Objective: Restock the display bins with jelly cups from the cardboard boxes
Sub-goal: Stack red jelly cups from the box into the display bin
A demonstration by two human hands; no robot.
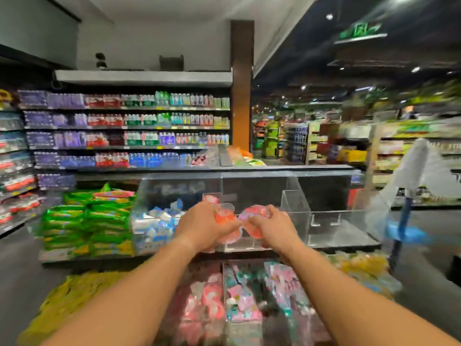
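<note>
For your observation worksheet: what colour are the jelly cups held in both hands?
Orange-red to pink jelly cups, gripped by the left hand and right hand; head view, somewhat blurred.

Red-orange jelly cups point(225, 217), clear-walled and tilted, bunched above the clear acrylic display bin point(294, 203).

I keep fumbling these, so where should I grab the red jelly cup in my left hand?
Judging by its taper, grip the red jelly cup around the wide band under its rim, from the side, as the left hand does; the foil top looks too flat to pinch.
</note>
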